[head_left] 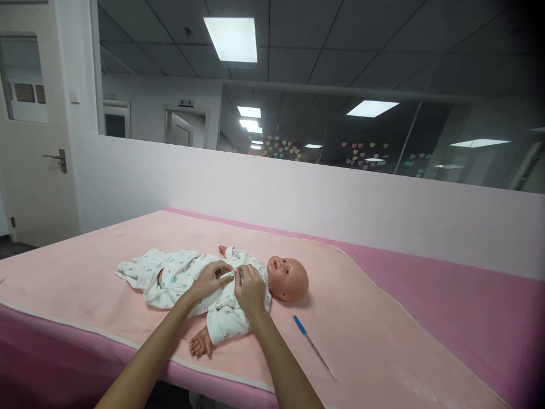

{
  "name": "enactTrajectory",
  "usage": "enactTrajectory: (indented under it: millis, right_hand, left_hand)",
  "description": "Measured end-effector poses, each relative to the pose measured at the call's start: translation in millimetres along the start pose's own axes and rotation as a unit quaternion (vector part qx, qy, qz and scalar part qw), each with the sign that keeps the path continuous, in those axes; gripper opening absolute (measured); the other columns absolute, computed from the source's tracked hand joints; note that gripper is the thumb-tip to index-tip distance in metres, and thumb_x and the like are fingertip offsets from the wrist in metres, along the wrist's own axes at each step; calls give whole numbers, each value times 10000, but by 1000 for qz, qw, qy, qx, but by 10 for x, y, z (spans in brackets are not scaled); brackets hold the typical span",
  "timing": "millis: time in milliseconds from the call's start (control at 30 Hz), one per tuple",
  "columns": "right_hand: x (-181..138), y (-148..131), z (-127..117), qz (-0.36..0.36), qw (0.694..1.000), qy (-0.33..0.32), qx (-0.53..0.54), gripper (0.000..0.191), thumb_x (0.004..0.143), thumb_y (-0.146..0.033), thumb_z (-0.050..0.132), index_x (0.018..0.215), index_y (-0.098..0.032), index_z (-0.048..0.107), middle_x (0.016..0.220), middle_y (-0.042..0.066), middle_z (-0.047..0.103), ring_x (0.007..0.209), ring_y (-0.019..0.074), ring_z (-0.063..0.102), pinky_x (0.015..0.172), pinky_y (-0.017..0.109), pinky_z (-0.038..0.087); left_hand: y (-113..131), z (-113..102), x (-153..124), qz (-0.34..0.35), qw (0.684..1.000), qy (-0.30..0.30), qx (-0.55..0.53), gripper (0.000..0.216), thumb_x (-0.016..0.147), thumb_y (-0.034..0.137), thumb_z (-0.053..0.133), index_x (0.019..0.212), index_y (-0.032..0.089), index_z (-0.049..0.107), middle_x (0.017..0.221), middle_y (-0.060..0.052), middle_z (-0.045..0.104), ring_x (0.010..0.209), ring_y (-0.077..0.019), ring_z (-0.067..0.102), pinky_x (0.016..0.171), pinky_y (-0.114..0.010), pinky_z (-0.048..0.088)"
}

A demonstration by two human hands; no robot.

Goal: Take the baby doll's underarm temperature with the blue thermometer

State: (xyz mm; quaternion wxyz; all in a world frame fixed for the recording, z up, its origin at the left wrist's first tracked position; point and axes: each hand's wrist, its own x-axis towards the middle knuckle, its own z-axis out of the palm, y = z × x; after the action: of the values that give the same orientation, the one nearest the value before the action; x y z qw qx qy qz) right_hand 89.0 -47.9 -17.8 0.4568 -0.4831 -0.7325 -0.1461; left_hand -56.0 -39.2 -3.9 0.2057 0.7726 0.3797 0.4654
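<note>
A baby doll point(293, 279) lies on its back on the pink-covered table, head to the right. It wears a white printed romper point(179, 272) whose legs stretch out to the left. Over the doll's chest, my left hand point(212, 279) pinches the front of the romper with closed fingers. Close beside it, my right hand point(250, 287) grips the same cloth near the collar, fingertips almost meeting those of the left. What exactly lies between the fingertips is too small to make out, perhaps a fold or fastening.
A blue-capped thermometer-like stick point(314, 346) lies right of the doll on the peach mat point(361, 329). The mat covers a pink cloth point(468, 301). Behind the table rises a white wall point(319, 199) with a window above. A door point(38, 147) stands at the far left.
</note>
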Motion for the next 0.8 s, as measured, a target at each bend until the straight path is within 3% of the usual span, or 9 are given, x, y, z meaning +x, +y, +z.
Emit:
enactTrajectory:
  millis: [133,367,467,633,800]
  right_hand:
    - [-5,10,12,19,1000,5,5,116,832,-204,445,820,-187,559,765,14,581,739,136,527,626,216,326]
    - [-1,2,-18,22,999,21,35,160,842,-212,418,892,-192,569,858,22,572,736,119,532,621,209,337]
    - [-1,-8,-42,21,999,23,42,158,824,-206,427,890,-188,570,901,30,560,721,112,527,598,207,329]
    - [-9,-22,-63,-16,999,-30,30,122,809,-225,458,768,-196,569,693,-7,553,647,112,497,582,215,292]
    - [-7,-28,-62,-37,998,-45,25,76,777,-193,487,797,-199,560,756,-1,569,717,123,510,613,215,301]
  left_hand:
    - [-1,-31,4,-14,998,-40,-48,261,789,355,499,898,159,632,761,-28,623,665,-150,517,626,-262,410]
    - [-1,-58,3,-16,996,-35,-82,253,808,349,457,795,155,620,795,-34,620,786,-182,553,732,-290,422]
    - [14,-44,-1,-12,998,-29,-56,272,804,380,458,757,153,602,742,-25,600,719,-168,540,680,-278,423]
    - [51,-27,-18,-7,999,-18,-27,287,829,381,416,747,163,583,746,-21,602,730,-166,542,684,-276,428]
    - [14,9,-14,-7,999,28,-26,211,817,321,440,860,170,581,767,-23,616,703,-156,561,652,-269,442]
